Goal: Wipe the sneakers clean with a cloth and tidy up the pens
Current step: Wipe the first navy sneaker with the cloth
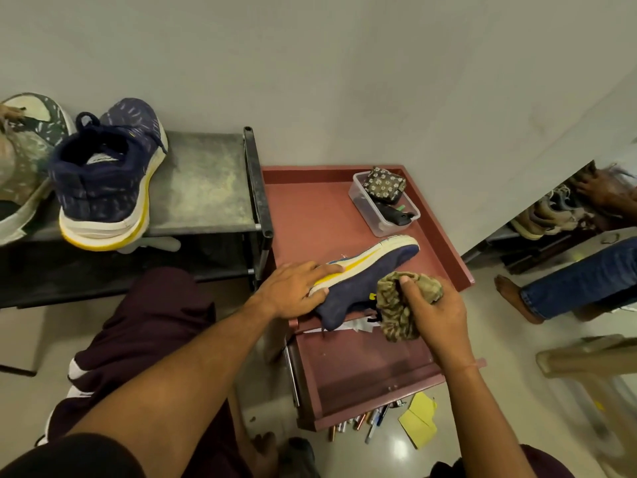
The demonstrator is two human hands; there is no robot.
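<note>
A navy sneaker (372, 270) with a white and yellow sole lies on its side on top of the red cabinet (306, 201). My left hand (293, 288) rests on its heel end, fingers along the sole and thumb under it. My right hand (434, 312) grips a bunched olive patterned cloth (396, 305) against the shoe's upper. The matching navy sneaker (103, 177) stands on the dark shoe rack (206, 181) to the left. Several pens (362, 420) lie scattered on the floor below the open red drawer (362, 374).
A clear plastic box (382, 205) with a floral pouch and dark items sits at the cabinet's back. A camouflage sneaker (24, 160) is at far left. Yellow paper (418, 420) lies by the pens. Another person's bare foot and jeans leg (551, 291) are at right.
</note>
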